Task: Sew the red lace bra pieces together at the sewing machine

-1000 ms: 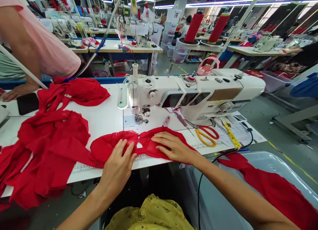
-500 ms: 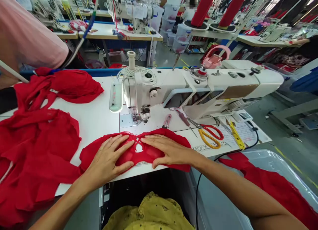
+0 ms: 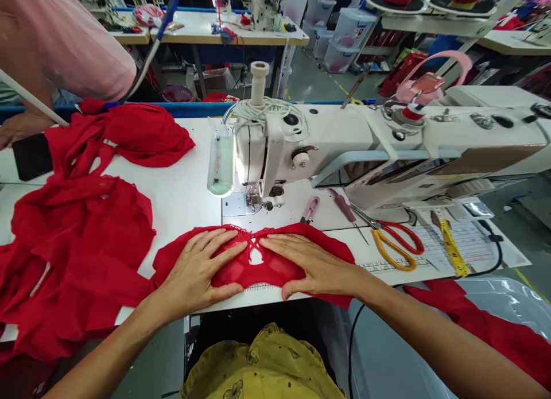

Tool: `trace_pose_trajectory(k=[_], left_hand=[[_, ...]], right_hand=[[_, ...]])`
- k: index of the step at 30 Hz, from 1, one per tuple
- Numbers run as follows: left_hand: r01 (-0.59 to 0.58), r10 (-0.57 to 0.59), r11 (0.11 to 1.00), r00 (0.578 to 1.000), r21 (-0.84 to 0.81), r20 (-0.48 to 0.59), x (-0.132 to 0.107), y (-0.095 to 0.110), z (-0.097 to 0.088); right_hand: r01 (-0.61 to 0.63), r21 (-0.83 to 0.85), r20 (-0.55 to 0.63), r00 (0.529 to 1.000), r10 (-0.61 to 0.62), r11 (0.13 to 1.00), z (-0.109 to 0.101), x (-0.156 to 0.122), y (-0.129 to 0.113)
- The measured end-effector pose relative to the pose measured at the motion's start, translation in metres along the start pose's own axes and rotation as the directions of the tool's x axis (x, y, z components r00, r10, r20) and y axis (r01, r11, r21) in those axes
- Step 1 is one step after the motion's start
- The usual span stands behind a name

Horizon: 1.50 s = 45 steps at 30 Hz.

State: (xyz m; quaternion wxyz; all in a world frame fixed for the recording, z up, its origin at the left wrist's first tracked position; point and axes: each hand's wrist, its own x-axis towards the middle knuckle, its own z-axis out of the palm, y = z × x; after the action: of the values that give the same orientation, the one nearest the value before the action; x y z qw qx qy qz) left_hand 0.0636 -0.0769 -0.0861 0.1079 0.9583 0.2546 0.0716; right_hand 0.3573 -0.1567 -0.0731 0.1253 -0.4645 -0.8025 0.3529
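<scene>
A red bra with a crisscross lace-trimmed centre lies spread at the table's front edge, over a printed ruler strip. My left hand rests flat on its left cup, fingers apart. On the right cup lies my right hand, also flat with the fingers stretched toward the centre. Both palms hide much of the cups. Just behind the bra stands a white sewing machine, its presser foot close above the needle plate. Pink thread snips lie beyond my right hand.
Red garments are heaped on the left. Right of the bra lie a seam ripper, scissors, and a yellow measuring tape on paper. A clear bin with red fabric stands below right. Another person's arm is at upper left, near a phone.
The camera view has shifted down and closer, so the machine and table appear larger. Both hands stay flat on the bra, which has not visibly moved on the table.
</scene>
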Motion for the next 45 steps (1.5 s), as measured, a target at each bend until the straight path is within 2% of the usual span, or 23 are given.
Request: trace_pose_trajectory(k=[10, 16, 18, 20, 23, 26, 28, 30, 32, 34, 35, 37, 38, 40, 41, 43, 44, 45], left_hand=[[0.007, -0.007, 1.0, 1.0, -0.022, 0.001, -0.001, -0.001, 0.0], [-0.02, 0.02, 1.0, 0.999, -0.005, -0.025, 0.002, -0.003, -0.001], [-0.046, 0.045, 0.999, 0.996, -0.011, -0.073, 0.0, 0.003, -0.004], [-0.054, 0.052, 0.998, 0.984, -0.011, -0.171, -0.008, 0.012, -0.006], [-0.046, 0.049, 0.999, 0.952, 0.017, -0.303, -0.03, 0.026, -0.001], [-0.043, 0.079, 0.993, 0.938, 0.113, -0.339, -0.057, 0.03, 0.008], [-0.042, 0.09, 0.99, 0.926, 0.137, -0.366, -0.072, 0.028, 0.008], [-0.064, 0.078, 0.997, 0.923, 0.051, -0.377, -0.084, 0.024, -0.003], [-0.03, -0.011, 0.993, 0.937, -0.111, -0.348, -0.093, 0.021, -0.024], [0.097, -0.163, 0.975, 0.924, -0.202, -0.345, -0.097, 0.017, -0.049], [0.154, -0.215, 0.971, 0.899, -0.182, -0.382, -0.097, 0.014, -0.061], [0.201, -0.174, 0.98, 0.856, 0.003, -0.487, -0.09, 0.004, -0.08], [0.204, -0.11, 0.97, 0.853, 0.131, -0.51, -0.083, -0.002, -0.087], [0.204, -0.025, 0.92, 0.883, 0.336, -0.468, -0.064, -0.016, -0.093], [0.204, -0.027, 0.901, 0.907, 0.383, -0.42, -0.054, -0.021, -0.092], [0.193, -0.037, 0.891, 0.933, 0.411, -0.358, -0.035, -0.026, -0.084], [0.187, -0.036, 0.901, 0.932, 0.391, -0.362, -0.027, -0.023, -0.076], [0.189, -0.033, 0.918, 0.913, 0.349, -0.408, -0.021, -0.016, -0.067]], right_hand=[[0.01, -0.014, -0.013, 1.0, -0.011, 1.0, -0.002, 0.0, -0.004], [0.032, -0.088, -0.027, 0.999, -0.034, 0.996, -0.006, -0.001, -0.009], [0.057, -0.164, -0.069, 0.995, -0.069, 0.985, -0.003, -0.009, -0.017], [0.056, -0.271, -0.142, 0.985, -0.098, 0.961, 0.006, -0.025, -0.026], [-0.026, -0.43, -0.271, 0.957, -0.101, 0.902, 0.032, -0.056, -0.031], [-0.112, -0.524, -0.422, 0.895, -0.143, 0.844, 0.052, -0.084, -0.026], [-0.111, -0.44, -0.527, 0.835, -0.156, 0.891, 0.052, -0.098, -0.027], [-0.093, -0.241, -0.608, 0.79, -0.076, 0.966, 0.038, -0.107, -0.036], [-0.107, -0.026, -0.632, 0.772, 0.067, 0.994, 0.016, -0.113, -0.052], [-0.153, 0.128, -0.583, 0.787, 0.199, 0.98, -0.008, -0.114, -0.065], [-0.173, 0.178, -0.54, 0.806, 0.243, 0.969, -0.019, -0.112, -0.068], [-0.196, 0.225, -0.429, 0.859, 0.278, 0.954, -0.035, -0.104, -0.066], [-0.205, 0.217, -0.372, 0.887, 0.275, 0.954, -0.039, -0.098, -0.061], [-0.227, 0.141, -0.27, 0.928, 0.258, 0.964, -0.044, -0.083, -0.046], [-0.249, 0.077, -0.241, 0.935, 0.261, 0.965, -0.043, -0.076, -0.037], [-0.316, -0.074, -0.255, 0.923, 0.288, 0.946, -0.037, -0.061, -0.024], [-0.351, -0.148, -0.295, 0.908, 0.297, 0.925, -0.032, -0.055, -0.02], [-0.381, -0.217, -0.351, 0.89, 0.292, 0.899, -0.025, -0.05, -0.019]])
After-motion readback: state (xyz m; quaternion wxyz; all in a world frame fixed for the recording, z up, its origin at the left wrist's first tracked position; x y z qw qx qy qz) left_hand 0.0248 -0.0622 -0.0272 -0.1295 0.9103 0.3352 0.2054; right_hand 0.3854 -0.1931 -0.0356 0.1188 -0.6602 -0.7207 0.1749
